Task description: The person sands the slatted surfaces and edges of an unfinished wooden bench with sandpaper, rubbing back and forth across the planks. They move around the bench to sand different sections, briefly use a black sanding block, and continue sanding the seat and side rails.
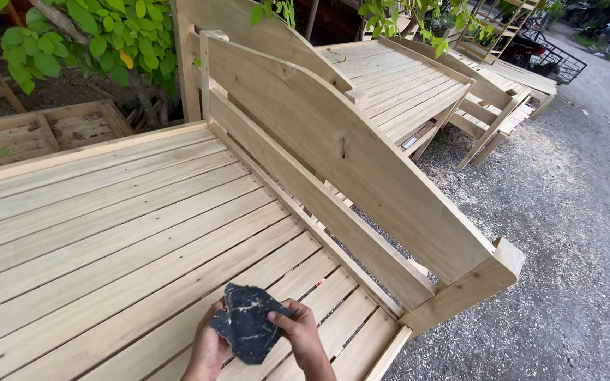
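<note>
A worn, dark, crumpled sheet of sandpaper (247, 323) is held in both my hands above the slats of a bare wooden bed frame (107, 219). My left hand (208, 348) grips its left edge from below. My right hand (302, 335) pinches its right edge with thumb on top. The bed's curved headboard (347, 155) rises just to the right of my hands.
A second wooden bed frame (397, 77) and more slatted frames (510, 77) stand behind the headboard. Gravel ground (573, 233) with sawdust lies to the right. Leafy branches (86, 42) hang at the top left, above a wooden box frame (30, 134).
</note>
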Tool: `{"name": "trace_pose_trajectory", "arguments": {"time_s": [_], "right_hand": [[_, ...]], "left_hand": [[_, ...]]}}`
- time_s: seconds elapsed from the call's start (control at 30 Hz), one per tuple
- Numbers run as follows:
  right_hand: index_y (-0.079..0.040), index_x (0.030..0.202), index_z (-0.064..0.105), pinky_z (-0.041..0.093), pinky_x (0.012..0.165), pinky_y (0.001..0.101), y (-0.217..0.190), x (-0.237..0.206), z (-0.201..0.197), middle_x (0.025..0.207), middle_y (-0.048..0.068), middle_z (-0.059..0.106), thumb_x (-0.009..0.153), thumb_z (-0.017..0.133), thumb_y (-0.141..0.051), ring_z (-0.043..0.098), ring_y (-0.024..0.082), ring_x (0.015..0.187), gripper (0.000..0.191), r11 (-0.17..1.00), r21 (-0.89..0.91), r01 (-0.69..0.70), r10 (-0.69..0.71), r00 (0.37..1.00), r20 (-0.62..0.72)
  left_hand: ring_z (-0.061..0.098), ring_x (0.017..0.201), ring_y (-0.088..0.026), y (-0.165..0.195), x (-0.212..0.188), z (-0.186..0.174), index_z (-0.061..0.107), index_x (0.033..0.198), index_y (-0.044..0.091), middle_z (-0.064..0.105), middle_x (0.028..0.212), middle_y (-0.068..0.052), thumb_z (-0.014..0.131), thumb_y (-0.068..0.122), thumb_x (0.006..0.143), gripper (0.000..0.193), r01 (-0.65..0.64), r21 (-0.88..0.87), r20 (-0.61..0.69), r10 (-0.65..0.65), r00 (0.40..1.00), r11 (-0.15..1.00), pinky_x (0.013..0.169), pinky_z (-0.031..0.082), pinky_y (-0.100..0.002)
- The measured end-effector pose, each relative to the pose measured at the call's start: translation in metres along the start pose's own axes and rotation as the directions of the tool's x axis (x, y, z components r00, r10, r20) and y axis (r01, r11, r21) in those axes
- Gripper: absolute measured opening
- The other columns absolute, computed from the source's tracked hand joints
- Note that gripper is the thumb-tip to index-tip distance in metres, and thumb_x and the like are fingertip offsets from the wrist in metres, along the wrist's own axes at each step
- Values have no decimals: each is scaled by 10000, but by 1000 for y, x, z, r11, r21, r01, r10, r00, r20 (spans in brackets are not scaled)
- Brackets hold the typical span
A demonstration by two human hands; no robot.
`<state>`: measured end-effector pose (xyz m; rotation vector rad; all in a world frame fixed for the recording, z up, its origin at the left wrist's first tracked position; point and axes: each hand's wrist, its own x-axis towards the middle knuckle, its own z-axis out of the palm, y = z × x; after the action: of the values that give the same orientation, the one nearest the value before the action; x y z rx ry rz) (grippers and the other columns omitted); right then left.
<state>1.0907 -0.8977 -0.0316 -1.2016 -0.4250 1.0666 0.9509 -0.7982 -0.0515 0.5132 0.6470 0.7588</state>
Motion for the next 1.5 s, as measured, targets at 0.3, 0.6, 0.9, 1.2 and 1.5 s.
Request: {"name": "trace_pose_trajectory", "arguments": {"time_s": [0.3,0.6,0.9,1.2,1.5], "right_hand": [[6,1087,652,484,1034,430,43,-44,13,1234,172,651,821,719,-213,605,272,1198,350,531,-773,346,-300,930,211],[-84,1645,136,46,1255,585,66,-20,82,1723,150,99,1055,334,-506,22,333,1591,752,-25,-992,126,29,992,125],[-218,1659,89,4,1265,571,26,7,85,1730,154,-38,1039,258,-556,-77,381,1580,726,-130,-990,-54,37,998,-59],[-192,1657,-50,-14,1259,567,47,10,131,1713,171,-152,1059,191,-569,-128,385,1575,747,-300,-949,94,293,956,2],[-203,1650,-80,-18,1276,523,10,17,18,1717,147,-158,1071,115,-547,-130,350,1582,701,-329,-935,-134,132,974,-186]], "left_hand": [[595,1331,-204,42,-4,-56,613,1357,300,563,1542,36,494,341,962,415,-17,960,164,512,843,-280,1156,494,-369],[105,1571,-181,52,2,-70,233,1597,340,121,1706,80,361,463,999,624,226,802,-39,328,944,-554,1261,90,-528],[126,1576,-169,51,14,-74,258,1586,362,164,1700,83,397,461,982,628,244,787,-44,343,938,-567,1257,108,-561],[145,1585,-161,53,13,-75,264,1583,369,173,1702,91,403,437,969,633,232,812,-10,385,923,-535,1271,132,-563],[95,1585,-193,59,16,-74,201,1602,346,106,1715,54,370,418,998,631,219,782,-76,259,963,-584,1251,101,-587]]}}
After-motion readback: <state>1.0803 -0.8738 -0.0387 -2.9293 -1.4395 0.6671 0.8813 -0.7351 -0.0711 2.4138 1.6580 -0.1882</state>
